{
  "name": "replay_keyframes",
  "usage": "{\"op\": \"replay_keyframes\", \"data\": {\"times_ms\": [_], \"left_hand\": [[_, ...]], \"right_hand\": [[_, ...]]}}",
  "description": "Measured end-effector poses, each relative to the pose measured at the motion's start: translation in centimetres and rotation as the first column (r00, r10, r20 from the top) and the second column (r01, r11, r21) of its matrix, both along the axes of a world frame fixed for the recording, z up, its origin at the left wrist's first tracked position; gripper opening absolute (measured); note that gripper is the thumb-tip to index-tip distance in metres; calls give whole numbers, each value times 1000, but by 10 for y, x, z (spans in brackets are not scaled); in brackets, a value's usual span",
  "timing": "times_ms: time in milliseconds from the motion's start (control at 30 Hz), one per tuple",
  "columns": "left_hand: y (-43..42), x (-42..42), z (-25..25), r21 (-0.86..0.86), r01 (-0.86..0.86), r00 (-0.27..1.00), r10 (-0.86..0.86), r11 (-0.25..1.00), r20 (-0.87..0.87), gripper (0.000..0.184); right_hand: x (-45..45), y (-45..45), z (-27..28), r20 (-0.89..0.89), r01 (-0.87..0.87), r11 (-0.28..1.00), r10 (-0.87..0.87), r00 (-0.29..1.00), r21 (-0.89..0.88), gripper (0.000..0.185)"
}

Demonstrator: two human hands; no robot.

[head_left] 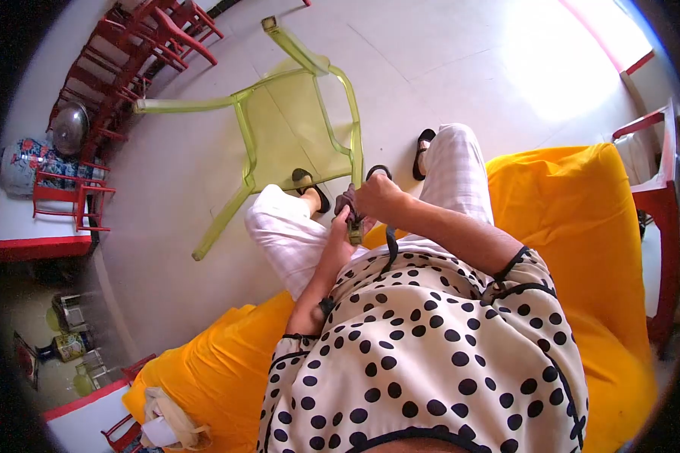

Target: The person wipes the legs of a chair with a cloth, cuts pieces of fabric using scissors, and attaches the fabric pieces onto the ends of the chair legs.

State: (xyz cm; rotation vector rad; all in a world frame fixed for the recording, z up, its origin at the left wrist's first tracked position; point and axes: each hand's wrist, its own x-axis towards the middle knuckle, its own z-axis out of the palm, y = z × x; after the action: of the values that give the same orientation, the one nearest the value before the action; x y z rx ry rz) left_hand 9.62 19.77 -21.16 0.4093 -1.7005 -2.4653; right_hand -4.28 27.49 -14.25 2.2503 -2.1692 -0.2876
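Note:
A translucent green plastic chair (pixel 291 124) lies tipped over on the floor in front of my knees, its legs pointing different ways. One chair leg (pixel 356 235) reaches back to my lap. A dark purplish cloth (pixel 344 199) is bunched around that leg. My left hand (pixel 341 228) is closed about the leg near its end, close against the cloth. Just beyond it, my right hand (pixel 378 199) is closed in a fist at the cloth and the leg. Its fingertips are mostly hidden from view.
I sit on a seat with a yellow cover (pixel 567 200). Red wooden chairs (pixel 106 64) stand at the far left, near a metal lid (pixel 70 128) and a white, red-edged table (pixel 34 226). A red-framed chair (pixel 661 204) is at the right. A cream bag (pixel 170 423) lies lower left.

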Motion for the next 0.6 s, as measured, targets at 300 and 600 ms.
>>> {"op": "replay_keyframes", "data": {"times_ms": [300, 600], "left_hand": [[-12, -3, -80, 662, -229, 959, 47, 713, 281, 37], [-10, 33, -77, -728, -265, 964, 165, 632, -208, 36]], "right_hand": [[2, 2, -13, 28, 14, 996, -17, 999, 87, 5], [-7, 1, 13, 117, -97, 976, 75, 990, 194, 5]]}}
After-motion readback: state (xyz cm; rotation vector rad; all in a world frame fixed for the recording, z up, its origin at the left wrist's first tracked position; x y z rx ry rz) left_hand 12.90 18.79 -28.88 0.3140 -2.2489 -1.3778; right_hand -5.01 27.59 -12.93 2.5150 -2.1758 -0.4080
